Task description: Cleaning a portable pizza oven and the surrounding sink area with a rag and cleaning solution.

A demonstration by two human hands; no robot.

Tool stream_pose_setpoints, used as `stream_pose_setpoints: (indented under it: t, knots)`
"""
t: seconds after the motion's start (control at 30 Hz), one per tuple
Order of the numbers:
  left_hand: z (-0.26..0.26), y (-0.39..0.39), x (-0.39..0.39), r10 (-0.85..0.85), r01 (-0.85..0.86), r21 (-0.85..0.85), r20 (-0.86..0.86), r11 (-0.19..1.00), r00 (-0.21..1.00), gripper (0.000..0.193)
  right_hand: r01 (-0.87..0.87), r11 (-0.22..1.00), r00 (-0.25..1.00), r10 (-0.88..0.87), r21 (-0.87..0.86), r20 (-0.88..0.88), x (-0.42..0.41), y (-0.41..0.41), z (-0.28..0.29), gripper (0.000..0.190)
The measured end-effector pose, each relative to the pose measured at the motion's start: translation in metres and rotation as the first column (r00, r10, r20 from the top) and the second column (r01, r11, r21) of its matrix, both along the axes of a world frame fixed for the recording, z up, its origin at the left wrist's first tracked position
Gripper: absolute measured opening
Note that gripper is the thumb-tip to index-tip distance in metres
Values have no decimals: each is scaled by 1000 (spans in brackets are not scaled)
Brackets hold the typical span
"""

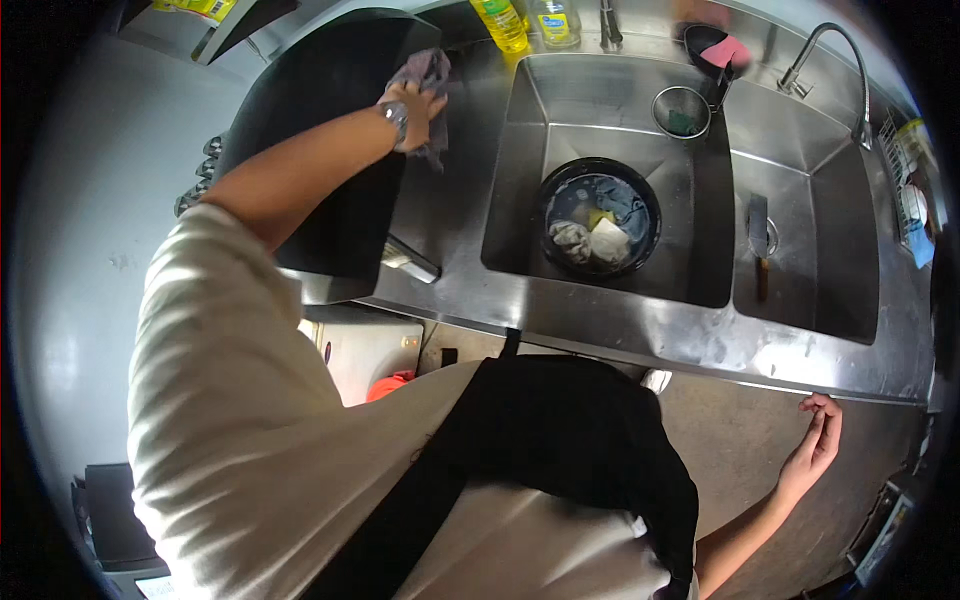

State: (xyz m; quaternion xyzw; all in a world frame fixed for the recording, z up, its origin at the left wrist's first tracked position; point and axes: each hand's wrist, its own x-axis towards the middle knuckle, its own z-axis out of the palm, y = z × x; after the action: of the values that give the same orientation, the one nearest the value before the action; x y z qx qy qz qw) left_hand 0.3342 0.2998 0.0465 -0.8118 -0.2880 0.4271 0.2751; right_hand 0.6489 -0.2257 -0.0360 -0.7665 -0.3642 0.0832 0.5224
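My left hand point(415, 112), with a watch on its wrist, is on a crumpled greyish-purple cloth point(424, 69). The cloth lies along the right edge of a large black appliance point(322, 82), and part of it hangs past my fingers. Down at the right, my right hand point(822, 431) is by the front edge of the stainless-steel counter point(660, 330). Its fingers are loosely bent and nothing shows in them. In the large sink basin point(600, 139) stands a black round tub point(651, 255) of water with cloths point(621, 201) and a whitish block-like item point(609, 244).
The smaller basin point(840, 247) holds a wide-bladed spatula point(759, 225). A mesh strainer point(681, 112) hangs over the large basin's far side near a black container point(705, 49). Bottles point(504, 26) and two taps point(825, 30) line the back. A wire rack point(892, 142) is at the right.
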Motion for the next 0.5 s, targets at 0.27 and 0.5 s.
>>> stream_pose_setpoints:
  t: [0.27, 0.5]
  knots:
    - [-96, 80, 35, 73, -79, -7, -290, 997, 954, 55, -103, 991, 993, 108, -80, 53, 119, 15, 22, 15]
    - [-101, 43, 14, 63, -84, 249, 87, 965, 994, 27, -295, 948, 952, 303, -121, 48, 180, 59, 35, 17]
